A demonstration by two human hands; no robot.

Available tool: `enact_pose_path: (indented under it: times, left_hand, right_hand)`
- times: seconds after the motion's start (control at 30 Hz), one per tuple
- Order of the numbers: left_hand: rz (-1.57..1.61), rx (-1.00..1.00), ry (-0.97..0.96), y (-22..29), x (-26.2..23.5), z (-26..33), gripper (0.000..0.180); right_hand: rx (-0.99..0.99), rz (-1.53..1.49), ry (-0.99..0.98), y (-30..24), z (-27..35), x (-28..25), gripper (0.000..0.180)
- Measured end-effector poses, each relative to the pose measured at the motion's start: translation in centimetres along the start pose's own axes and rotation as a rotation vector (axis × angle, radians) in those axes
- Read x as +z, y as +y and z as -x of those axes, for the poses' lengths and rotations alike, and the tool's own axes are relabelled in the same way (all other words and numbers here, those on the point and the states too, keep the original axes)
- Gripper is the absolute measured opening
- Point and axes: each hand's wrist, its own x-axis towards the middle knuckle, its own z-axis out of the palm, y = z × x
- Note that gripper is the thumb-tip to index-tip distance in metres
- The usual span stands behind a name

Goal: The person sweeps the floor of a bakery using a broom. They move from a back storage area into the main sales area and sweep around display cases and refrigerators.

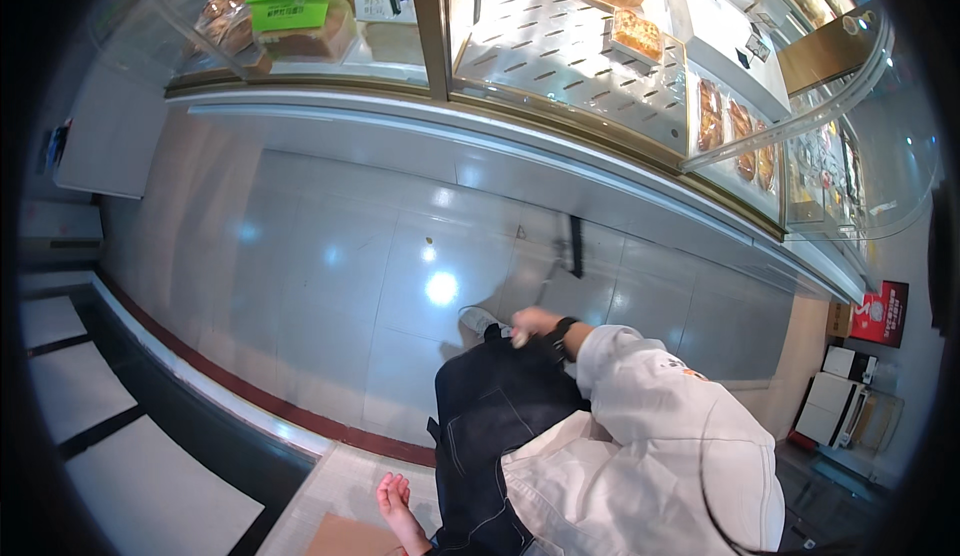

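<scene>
In front of the dark apron (475,426), my right hand (537,324) is closed, a black band at its wrist and a white sleeve behind it. A small pale tip shows at its fingers, but motion blur hides what it is. Just beyond, a blurred black bar (575,246) stands out against the grey tiled floor (330,266); whether it connects to my hand is unclear. My left hand (396,501) hangs low beside the apron, its fingers loosely bent and apart, with nothing in them. It is nearest to a pale surface with a brown flat piece (350,536).
A glass-fronted bakery case (560,141) runs along the far side, holding bagged bread (300,31), a tray and wrapped pastries (740,141). A dark-framed counter (150,396) borders the left. White boxes (830,406) and a red sign (885,314) stand at the right.
</scene>
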Motion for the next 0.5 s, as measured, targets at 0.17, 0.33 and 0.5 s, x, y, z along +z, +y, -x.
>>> enact_pose_path:
  times: [0.17, 0.33, 0.5]
  left_hand:
    - [-0.029, -0.008, -0.019, 1.9, 0.7, -1.8, 0.026]
    - [-0.018, -0.01, 0.021, 3.1, 0.0, -3.5, 0.025]
    - [-0.047, 0.034, -0.008, 5.2, -1.5, -6.5, 0.024]
  right_hand:
    - [0.534, -0.667, -0.152, -14.2, -6.1, 7.1, 0.019]
    - [0.504, -0.853, -0.242, -23.1, -13.1, 9.4, 0.013]
    - [0.294, -0.896, -0.349, -25.3, -17.9, 8.6, 0.015]
